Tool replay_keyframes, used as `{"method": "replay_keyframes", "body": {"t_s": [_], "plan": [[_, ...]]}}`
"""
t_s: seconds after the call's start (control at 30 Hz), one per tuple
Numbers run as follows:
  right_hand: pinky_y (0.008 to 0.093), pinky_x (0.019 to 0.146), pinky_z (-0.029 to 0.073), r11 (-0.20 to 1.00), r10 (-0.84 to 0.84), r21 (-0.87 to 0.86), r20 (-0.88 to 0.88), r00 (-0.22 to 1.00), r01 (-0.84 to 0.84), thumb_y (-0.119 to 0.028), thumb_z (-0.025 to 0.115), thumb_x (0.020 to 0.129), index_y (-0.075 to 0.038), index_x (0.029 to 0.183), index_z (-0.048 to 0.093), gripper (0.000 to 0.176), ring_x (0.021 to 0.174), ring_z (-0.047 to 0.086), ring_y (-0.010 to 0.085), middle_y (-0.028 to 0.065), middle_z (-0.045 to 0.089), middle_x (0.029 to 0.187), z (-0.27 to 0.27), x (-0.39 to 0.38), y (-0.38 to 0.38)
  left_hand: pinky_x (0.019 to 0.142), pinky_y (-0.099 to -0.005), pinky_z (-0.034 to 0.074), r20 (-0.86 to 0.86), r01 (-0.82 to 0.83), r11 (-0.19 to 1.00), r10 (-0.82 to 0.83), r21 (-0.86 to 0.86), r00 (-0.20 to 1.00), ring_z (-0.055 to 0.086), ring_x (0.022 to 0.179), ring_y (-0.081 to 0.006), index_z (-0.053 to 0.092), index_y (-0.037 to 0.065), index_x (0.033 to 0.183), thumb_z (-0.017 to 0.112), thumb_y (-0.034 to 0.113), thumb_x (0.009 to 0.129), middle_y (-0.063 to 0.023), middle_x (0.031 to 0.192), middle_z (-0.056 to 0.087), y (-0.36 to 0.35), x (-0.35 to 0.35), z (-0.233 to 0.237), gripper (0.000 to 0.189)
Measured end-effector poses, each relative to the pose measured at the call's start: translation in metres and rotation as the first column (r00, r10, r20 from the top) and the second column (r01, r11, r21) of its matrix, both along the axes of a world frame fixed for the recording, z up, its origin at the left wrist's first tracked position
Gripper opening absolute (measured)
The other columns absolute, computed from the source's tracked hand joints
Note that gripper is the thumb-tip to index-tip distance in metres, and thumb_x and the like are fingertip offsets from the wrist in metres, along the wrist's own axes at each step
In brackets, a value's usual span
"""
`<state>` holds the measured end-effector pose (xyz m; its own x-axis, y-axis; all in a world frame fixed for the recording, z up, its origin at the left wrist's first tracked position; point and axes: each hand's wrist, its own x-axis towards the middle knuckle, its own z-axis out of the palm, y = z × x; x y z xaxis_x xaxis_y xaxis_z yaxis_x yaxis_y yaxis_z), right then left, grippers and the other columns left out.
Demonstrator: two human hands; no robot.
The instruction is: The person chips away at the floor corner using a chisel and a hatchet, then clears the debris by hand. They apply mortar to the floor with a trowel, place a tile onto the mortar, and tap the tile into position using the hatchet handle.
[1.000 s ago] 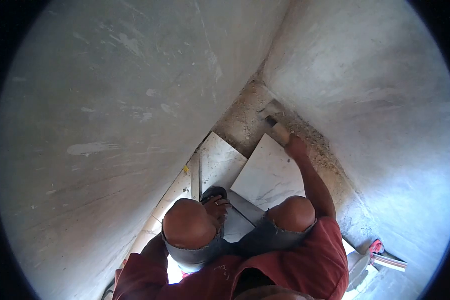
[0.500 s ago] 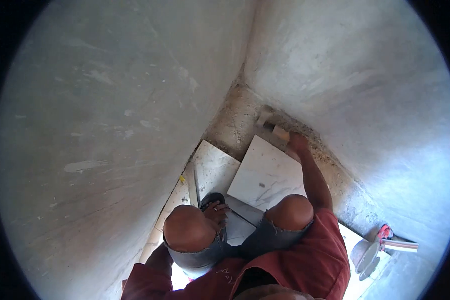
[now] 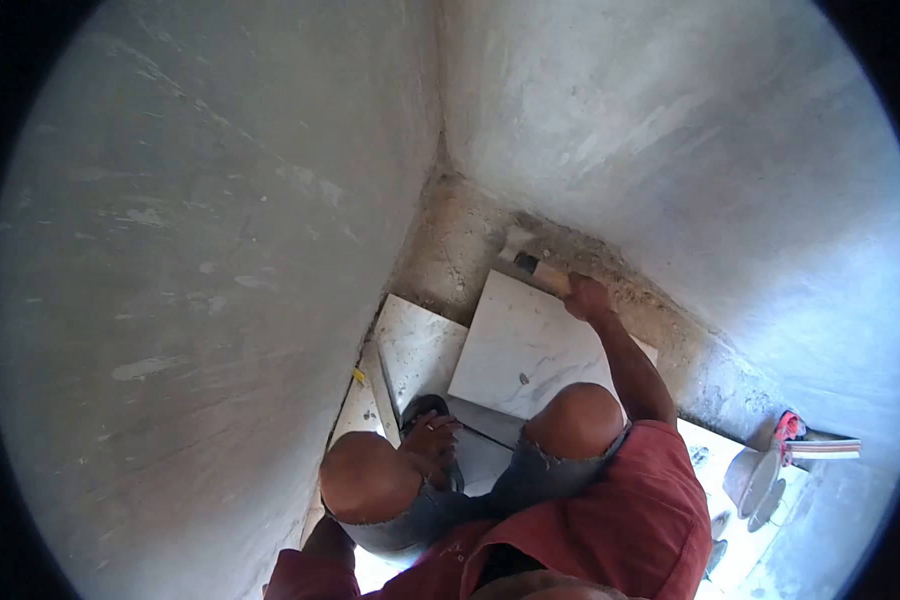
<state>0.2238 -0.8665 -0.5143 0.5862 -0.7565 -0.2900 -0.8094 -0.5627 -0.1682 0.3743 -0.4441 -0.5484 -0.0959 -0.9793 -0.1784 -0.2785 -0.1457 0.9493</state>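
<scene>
My right hand (image 3: 588, 297) is closed round the handle of a wooden-handled tool (image 3: 548, 274). The tool has a dark collar and a pale head, whose exact kind I cannot make out. It is over the rough floor strip (image 3: 450, 240), by the upper edge of a large white marbled tile (image 3: 530, 345). Between my knees, my left hand (image 3: 432, 443) lies over a dark shoe (image 3: 426, 408), fingers stretched out and apart; my left knee hides part of it.
Plastered walls (image 3: 220, 250) meet at a corner ahead. Along the left wall are a second white tile (image 3: 418, 340) and a long narrow strip (image 3: 380, 385). Right of me, a bowl-like container (image 3: 750, 480) stands near a red cloth (image 3: 790, 427) and a striped bar (image 3: 825, 449).
The whole view has shifted a little. My right hand and the tool have moved slightly; the tool was blurred before and shows more sharply now. My left hand stays at the shoe.
</scene>
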Motion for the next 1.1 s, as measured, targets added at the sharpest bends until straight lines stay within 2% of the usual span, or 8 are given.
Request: {"method": "replay_keyframes", "body": {"t_s": [0.17, 0.27, 0.3, 0.33, 0.77, 0.97, 1.07, 1.1], "plan": [[0.0415, 0.070, 0.046, 0.968, 0.246, -0.060, 0.063, 0.967, -0.242, -0.019, 0.056, 0.063, -0.006, 0.094, 0.054, 0.033, 0.083, 0.057, 0.0330, 0.0180, 0.059, 0.087, -0.019, -0.015, -0.021, 0.099, -0.0435, 0.018, -0.610, -0.243, 0.924, 0.378, 0.294, 0.697, 0.036, 0.116, -0.0208, 0.060, 0.012, 0.088, 0.052, 0.027, 0.070, -0.0038, 0.116, 0.049, 0.034, -0.017, -0.070, 0.025], [0.0413, 0.072, 0.045, 0.995, -0.078, 0.050, -0.196, 0.977, 0.090, -0.018, 0.056, 0.062, -0.005, 0.091, 0.055, 0.031, 0.085, 0.056, 0.0338, 0.0184, 0.059, 0.086, -0.022, -0.007, -0.034, 0.098, -0.0433, 0.019, -0.565, -0.152, 0.945, 0.297, 0.289, 0.770, 0.035, 0.117, -0.0199, 0.060, 0.012, 0.089, 0.053, 0.028, 0.069, -0.0030, 0.116, 0.049, 0.014, -0.003, -0.043, 0.027], [0.0413, 0.072, 0.045, 0.995, -0.027, 0.091, -0.089, 0.996, 0.035, -0.018, 0.055, 0.062, -0.005, 0.090, 0.056, 0.030, 0.085, 0.056, 0.0342, 0.0191, 0.059, 0.086, -0.016, -0.010, -0.025, 0.097, -0.0458, 0.020, -0.067, 0.010, 1.000, -0.009, 0.014, 0.998, 0.037, 0.116, -0.0227, 0.059, 0.011, 0.087, 0.053, 0.029, 0.068, -0.0050, 0.115, 0.049, 0.002, 0.006, -0.015, 0.027], [0.0413, 0.073, 0.045, 0.992, 0.035, 0.120, 0.017, 0.999, -0.037, -0.018, 0.055, 0.062, -0.005, 0.089, 0.058, 0.030, 0.085, 0.056, 0.0345, 0.0197, 0.059, 0.086, -0.005, -0.009, -0.021, 0.095, -0.0482, 0.021, 0.502, 0.289, 0.947, -0.183, -0.142, 0.845, 0.038, 0.115, -0.0256, 0.059, 0.010, 0.085, 0.054, 0.031, 0.067, -0.0070, 0.114, 0.050, -0.012, 0.008, 0.014, 0.027], [0.0414, 0.073, 0.045, 0.962, 0.142, 0.191, 0.258, 0.955, -0.195, -0.017, 0.053, 0.062, 0.000, 0.087, 0.060, 0.031, 0.084, 0.056, 0.0353, 0.0215, 0.058, 0.088, -0.007, -0.023, -0.036, 0.089, -0.0536, 0.024, 0.562, 0.461, 0.811, -0.206, -0.359, 0.801, 0.042, 0.107, -0.0336, 0.053, 0.009, 0.075, 0.064, 0.051, 0.050, -0.0111, 0.097, 0.054, -0.035, 0.001, 0.059, 0.050], [0.0403, 0.076, 0.043, 0.902, -0.105, 0.417, -0.048, 0.993, 0.115, -0.018, 0.054, 0.063, 0.000, 0.097, 0.056, 0.039, 0.089, 0.055, 0.0336, 0.0217, 0.057, 0.092, -0.005, -0.026, -0.053, 0.088, -0.0544, 0.025, 0.578, 0.375, 0.891, -0.170, -0.255, 0.798, 0.043, 0.106, -0.0328, 0.054, 0.009, 0.075, 0.064, 0.046, 0.052, -0.0135, 0.103, 0.053, -0.034, -0.006, 0.043, 0.044], [0.0396, 0.078, 0.043, 0.962, 0.099, 0.218, 0.279, 0.955, -0.163, -0.018, 0.053, 0.064, -0.001, 0.101, 0.056, 0.041, 0.091, 0.054, 0.0333, 0.0208, 0.056, 0.096, -0.001, -0.036, -0.041, 0.093, -0.0547, 0.022, 0.560, 0.365, 0.920, -0.230, -0.141, 0.796, 0.037, 0.113, -0.0345, 0.054, 0.008, 0.095, 0.064, 0.036, 0.063, -0.0127, 0.111, 0.049, -0.016, 0.004, 0.013, 0.044], [0.0393, 0.080, 0.043, 0.947, 0.064, 0.300, 0.172, 0.983, -0.114, -0.018, 0.053, 0.064, -0.002, 0.103, 0.055, 0.042, 0.093, 0.054, 0.0334, 0.0202, 0.056, 0.098, -0.012, -0.034, -0.047, 0.095, -0.0551, 0.019, 0.158, 0.228, 0.973, -0.222, -0.020, 0.962, 0.034, 0.116, -0.0338, 0.054, 0.009, 0.097, 0.065, 0.038, 0.064, -0.0129, 0.114, 0.047, 0.004, 0.013, -0.019, 0.046]]}}
